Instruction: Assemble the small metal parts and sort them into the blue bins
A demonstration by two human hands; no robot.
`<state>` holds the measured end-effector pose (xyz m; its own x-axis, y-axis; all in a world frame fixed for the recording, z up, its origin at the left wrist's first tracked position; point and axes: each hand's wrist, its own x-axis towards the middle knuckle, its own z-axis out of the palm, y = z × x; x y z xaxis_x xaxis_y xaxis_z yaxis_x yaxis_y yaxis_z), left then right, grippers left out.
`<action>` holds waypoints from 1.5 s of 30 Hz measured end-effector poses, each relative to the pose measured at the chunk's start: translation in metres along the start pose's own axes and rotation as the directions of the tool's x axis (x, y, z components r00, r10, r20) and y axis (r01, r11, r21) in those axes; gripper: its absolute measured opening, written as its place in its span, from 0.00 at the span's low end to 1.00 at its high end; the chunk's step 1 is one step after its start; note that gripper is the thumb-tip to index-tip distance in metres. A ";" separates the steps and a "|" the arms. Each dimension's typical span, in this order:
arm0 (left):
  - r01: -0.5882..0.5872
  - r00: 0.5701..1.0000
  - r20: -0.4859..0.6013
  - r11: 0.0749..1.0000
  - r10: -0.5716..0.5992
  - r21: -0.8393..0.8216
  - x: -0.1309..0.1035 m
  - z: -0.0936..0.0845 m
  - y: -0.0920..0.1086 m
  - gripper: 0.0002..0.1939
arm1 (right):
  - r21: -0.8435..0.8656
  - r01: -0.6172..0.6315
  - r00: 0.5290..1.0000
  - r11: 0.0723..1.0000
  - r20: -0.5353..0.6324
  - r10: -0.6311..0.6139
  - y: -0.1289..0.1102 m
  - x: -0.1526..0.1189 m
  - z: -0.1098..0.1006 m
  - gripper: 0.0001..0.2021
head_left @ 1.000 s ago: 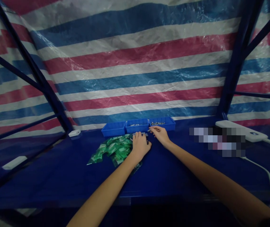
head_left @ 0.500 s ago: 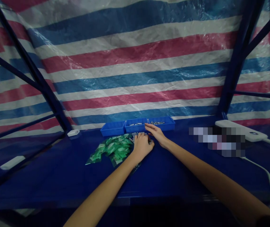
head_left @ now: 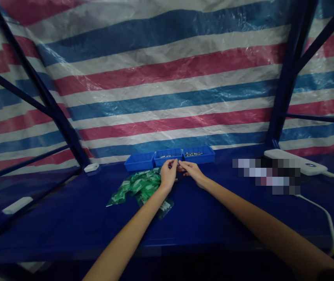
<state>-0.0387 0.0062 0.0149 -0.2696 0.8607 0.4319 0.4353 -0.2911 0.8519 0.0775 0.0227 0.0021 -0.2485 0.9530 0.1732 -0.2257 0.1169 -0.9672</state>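
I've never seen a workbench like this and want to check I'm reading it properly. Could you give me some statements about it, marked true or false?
1. Three blue plastic bins stand in a row on the dark blue table. True.
2. The pile of green items in clear plastic bags lies to the right of both hands. False: it lies to the left, beside the left hand.
3. The rightmost bin holds small metallic-looking pieces. True.
4. The left hand and the right hand are far apart. False: their fingers come together in front of the bins.
5. The sheet behind the table is plain white. False: it has red, white and blue stripes.
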 end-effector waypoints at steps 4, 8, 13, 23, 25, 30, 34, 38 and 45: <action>0.073 0.997 -0.002 0.987 -0.074 -0.144 -0.003 0.000 0.004 0.13 | -0.012 -0.035 0.999 0.999 -0.026 0.035 -0.001 0.000 -0.001 0.14; 0.102 0.994 -0.030 0.986 -0.107 -0.133 -0.004 0.000 0.009 0.12 | -0.009 -0.039 0.999 0.999 -0.035 0.038 -0.003 -0.001 -0.001 0.15; 0.100 0.994 -0.038 0.993 -0.103 -0.069 -0.004 0.000 0.006 0.10 | 0.026 -0.053 0.996 0.998 -0.076 0.055 -0.004 -0.002 -0.001 0.12; 0.011 0.997 0.075 0.996 -0.017 0.083 -0.008 0.000 0.005 0.13 | 0.096 -0.053 0.989 0.994 -0.132 0.065 -0.003 0.001 -0.003 0.12; -0.021 0.996 0.089 0.993 0.010 0.120 -0.009 0.000 0.005 0.13 | 0.110 -0.051 0.988 0.993 -0.137 0.065 -0.002 0.001 -0.004 0.12; -0.110 0.989 0.121 0.963 0.082 0.247 -0.011 -0.001 0.008 0.14 | 0.122 -0.052 0.990 0.991 -0.127 0.067 -0.002 0.002 -0.005 0.14; -0.187 0.975 0.187 0.897 0.120 0.400 -0.013 -0.005 0.014 0.14 | 0.106 -0.052 0.992 0.993 -0.107 0.064 0.000 0.002 -0.005 0.17; -0.316 0.942 0.285 0.750 0.175 0.581 -0.018 -0.009 0.023 0.14 | 0.157 -0.058 0.993 0.986 -0.088 0.072 0.000 0.003 -0.006 0.17; -0.448 0.881 0.466 0.473 0.087 0.759 -0.033 -0.012 0.030 0.16 | 0.306 -0.103 0.968 0.946 -0.187 0.166 -0.001 0.008 -0.006 0.12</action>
<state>-0.0273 -0.0360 0.0296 0.2002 0.9273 0.3163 0.9784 -0.2060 -0.0153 0.0819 0.0315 0.0035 -0.1021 0.9944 -0.0276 -0.4760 -0.0733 -0.8764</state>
